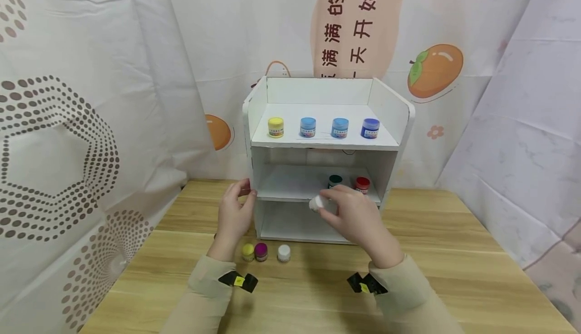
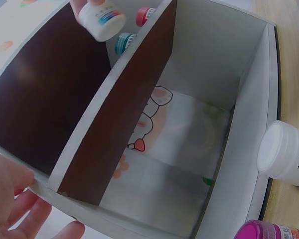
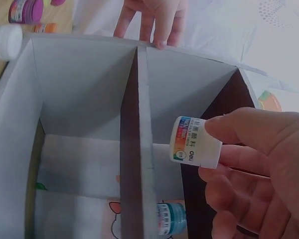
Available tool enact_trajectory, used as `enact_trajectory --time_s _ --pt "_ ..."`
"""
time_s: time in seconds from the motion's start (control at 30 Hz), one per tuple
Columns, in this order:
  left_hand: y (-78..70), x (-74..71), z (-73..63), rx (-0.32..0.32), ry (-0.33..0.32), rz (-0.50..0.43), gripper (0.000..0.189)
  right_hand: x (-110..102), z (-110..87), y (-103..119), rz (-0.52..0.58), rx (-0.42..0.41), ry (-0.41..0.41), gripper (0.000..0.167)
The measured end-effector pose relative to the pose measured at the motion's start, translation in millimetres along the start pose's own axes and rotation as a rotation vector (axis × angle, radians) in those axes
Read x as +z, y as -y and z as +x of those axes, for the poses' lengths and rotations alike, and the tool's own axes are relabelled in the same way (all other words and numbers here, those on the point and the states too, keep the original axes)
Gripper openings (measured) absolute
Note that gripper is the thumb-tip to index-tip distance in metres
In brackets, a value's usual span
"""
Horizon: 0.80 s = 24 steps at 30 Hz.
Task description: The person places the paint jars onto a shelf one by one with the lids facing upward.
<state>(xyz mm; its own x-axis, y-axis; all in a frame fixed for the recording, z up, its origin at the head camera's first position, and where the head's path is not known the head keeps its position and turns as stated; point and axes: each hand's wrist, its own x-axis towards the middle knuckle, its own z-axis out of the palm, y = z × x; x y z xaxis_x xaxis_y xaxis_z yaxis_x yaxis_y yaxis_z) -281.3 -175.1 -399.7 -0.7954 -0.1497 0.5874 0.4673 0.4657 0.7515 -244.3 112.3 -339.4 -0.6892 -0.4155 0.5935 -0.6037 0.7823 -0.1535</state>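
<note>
- Jar (image 1: 316, 203), white, is pinched at one end by your right hand (image 1: 356, 215) before the middle shelf (image 1: 290, 182), probably keeping its other end free.
- Your left hand (image 1: 233, 215) rests loose-fingered against the side of the shelf unit (image 1: 317, 112), perhaps steadying it.
- Green jar (image 1: 335, 180) and red jar (image 1: 362, 184) stand apart rightward, seemingly for spacing.

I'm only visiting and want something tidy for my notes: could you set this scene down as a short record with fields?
Left grip: touches the left side of the shelf unit
Right grip: holds a white jar near the middle shelf's front edge
Top shelf, left to right: yellow jar, two light-blue jars, dark-blue jar
Middle shelf, toward the right: dark-green jar, red jar
Table, left to right: second yellow jar, purple jar, second white jar
</note>
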Motion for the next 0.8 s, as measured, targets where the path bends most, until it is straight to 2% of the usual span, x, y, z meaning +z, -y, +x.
enact_trajectory --time_s 0.2,0.6,0.8 --pt "1.3 -0.3 0.0 -0.004 0.0 0.0 0.029 -5.3 23.1 -4.4 -0.026 -0.024 0.038 0.032" --pt "1.2 0.2 0.3 0.029 -0.016 -0.008 0.028 -2.3 59.5 -11.7 -0.032 0.043 0.174 0.024" --pt "1.1 0.4 1.0 0.021 -0.017 -0.002 0.027 2.0 74.3 -11.6 -0.035 0.078 0.27 0.025"
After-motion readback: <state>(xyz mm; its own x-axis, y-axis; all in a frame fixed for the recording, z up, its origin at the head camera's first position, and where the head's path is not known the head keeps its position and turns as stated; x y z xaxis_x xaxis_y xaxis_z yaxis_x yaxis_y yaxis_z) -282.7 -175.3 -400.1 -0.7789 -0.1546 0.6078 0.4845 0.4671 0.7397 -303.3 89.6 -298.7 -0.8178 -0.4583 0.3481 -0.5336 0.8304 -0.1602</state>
